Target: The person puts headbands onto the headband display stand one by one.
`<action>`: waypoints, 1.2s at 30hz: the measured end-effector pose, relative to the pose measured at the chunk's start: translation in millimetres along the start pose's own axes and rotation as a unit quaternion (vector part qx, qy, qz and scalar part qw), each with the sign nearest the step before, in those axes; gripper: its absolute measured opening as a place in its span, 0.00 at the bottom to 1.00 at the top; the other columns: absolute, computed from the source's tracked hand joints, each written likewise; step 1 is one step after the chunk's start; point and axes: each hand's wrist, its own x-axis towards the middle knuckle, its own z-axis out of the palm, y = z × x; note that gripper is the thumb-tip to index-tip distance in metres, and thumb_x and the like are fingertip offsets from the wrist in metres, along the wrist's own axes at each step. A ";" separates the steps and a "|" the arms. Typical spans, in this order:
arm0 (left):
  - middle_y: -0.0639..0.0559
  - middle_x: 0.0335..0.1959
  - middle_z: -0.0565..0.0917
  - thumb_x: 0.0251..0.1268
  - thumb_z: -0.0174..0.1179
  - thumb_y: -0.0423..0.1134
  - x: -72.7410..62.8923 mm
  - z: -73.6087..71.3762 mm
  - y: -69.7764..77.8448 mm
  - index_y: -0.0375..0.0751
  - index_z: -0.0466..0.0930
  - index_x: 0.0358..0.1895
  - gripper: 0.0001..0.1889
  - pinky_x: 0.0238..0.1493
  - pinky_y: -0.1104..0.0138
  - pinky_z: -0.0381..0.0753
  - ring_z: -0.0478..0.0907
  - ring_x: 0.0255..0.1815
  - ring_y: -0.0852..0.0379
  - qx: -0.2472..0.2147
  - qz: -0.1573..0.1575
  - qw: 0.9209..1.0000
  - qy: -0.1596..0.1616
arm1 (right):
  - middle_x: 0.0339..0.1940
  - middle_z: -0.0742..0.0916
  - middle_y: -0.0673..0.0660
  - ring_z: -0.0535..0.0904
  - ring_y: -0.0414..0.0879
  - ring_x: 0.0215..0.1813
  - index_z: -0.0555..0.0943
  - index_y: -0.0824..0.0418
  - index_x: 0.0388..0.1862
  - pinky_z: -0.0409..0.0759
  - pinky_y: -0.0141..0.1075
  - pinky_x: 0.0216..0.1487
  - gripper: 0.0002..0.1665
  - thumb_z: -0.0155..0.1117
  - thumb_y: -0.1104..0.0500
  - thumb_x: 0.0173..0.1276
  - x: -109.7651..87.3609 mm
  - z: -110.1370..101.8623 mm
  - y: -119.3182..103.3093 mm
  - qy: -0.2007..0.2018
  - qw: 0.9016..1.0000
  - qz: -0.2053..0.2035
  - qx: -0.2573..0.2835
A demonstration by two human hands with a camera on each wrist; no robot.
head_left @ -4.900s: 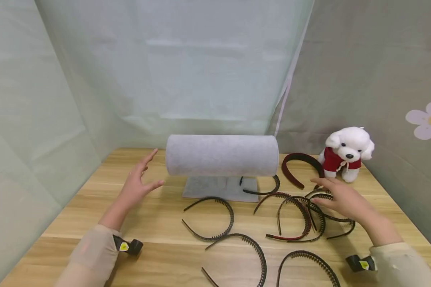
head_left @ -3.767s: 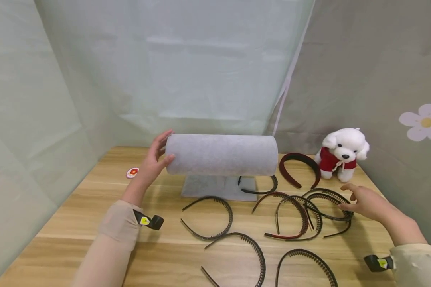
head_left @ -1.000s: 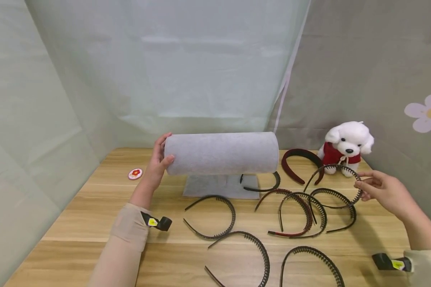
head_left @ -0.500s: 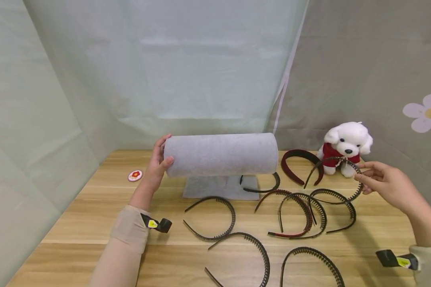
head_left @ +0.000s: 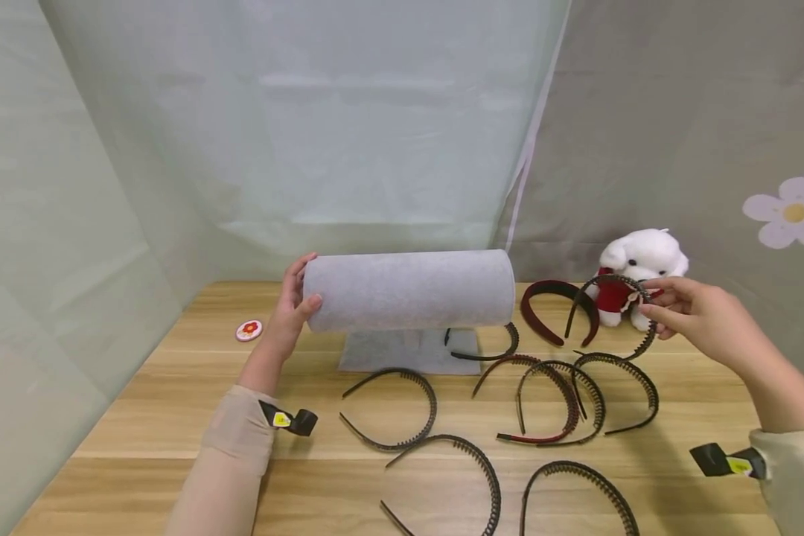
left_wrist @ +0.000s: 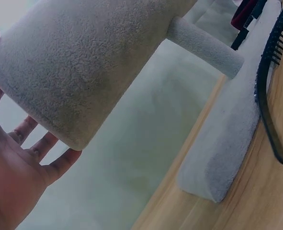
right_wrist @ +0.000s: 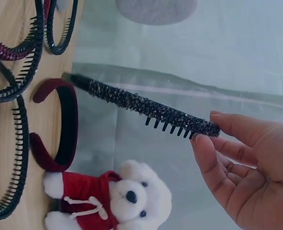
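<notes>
My left hand (head_left: 281, 318) grips the left end of a grey plush display stand's horizontal roll (head_left: 409, 292), thumb in front and fingers behind. The roll rises on a short post from a flat base (head_left: 409, 351). On the right, my right hand (head_left: 706, 316) pinches a black headband (right_wrist: 141, 104) between thumb and fingers. Its top is crusted with dark glittering beads, and comb teeth line its inside. It hangs in the air in front of the plush dog, partly covering it in the head view. Behind it stands a wide dark red velvet headband (head_left: 534, 320).
A white plush dog (head_left: 646, 253) in a red top sits at the back right. Several toothed headbands lie on the wooden table, among them a red one (head_left: 569, 398) and a black one (head_left: 432, 406). A round flower badge (head_left: 249, 330) lies at left.
My left hand has come to the roll's end and stays there. My right hand, empty at first, has picked up the beaded headband and lifted it up and leftward.
</notes>
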 end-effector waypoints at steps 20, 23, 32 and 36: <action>0.59 0.65 0.66 0.65 0.59 0.37 7.6 -10.8 -3.2 0.56 0.55 0.72 0.35 0.52 0.72 0.73 0.68 0.60 0.59 -0.009 0.023 1.000 -0.004 | 0.31 0.88 0.58 0.79 0.34 0.22 0.76 0.68 0.57 0.73 0.29 0.31 0.24 0.66 0.57 0.65 35.4 4.2 -55.5 0.020 0.997 -0.058 -0.037; 0.60 0.65 0.66 0.64 0.60 0.37 7.0 -10.7 -3.8 0.56 0.55 0.72 0.35 0.52 0.72 0.73 0.68 0.60 0.59 -0.018 0.022 1.000 -0.002 | 0.30 0.88 0.58 0.78 0.34 0.23 0.76 0.68 0.56 0.72 0.29 0.30 0.25 0.67 0.57 0.64 41.4 7.9 -63.1 0.030 0.996 -0.068 -0.042; 0.59 0.65 0.67 0.64 0.62 0.41 5.2 -10.3 -4.6 0.57 0.56 0.72 0.35 0.51 0.70 0.73 0.68 0.58 0.58 -0.041 0.025 0.999 -0.001 | 0.31 0.88 0.61 0.83 0.45 0.24 0.74 0.67 0.59 0.78 0.42 0.34 0.27 0.66 0.56 0.65 49.8 20.7 -87.1 0.046 0.995 -0.082 -0.036; 0.58 0.64 0.67 0.62 0.64 0.46 5.1 -10.5 -5.6 0.58 0.56 0.72 0.37 0.51 0.69 0.72 0.67 0.57 0.58 -0.054 0.027 0.998 0.001 | 0.34 0.88 0.63 0.84 0.50 0.29 0.74 0.66 0.61 0.78 0.48 0.38 0.27 0.65 0.56 0.66 53.3 27.8 -98.5 0.053 0.994 -0.091 -0.034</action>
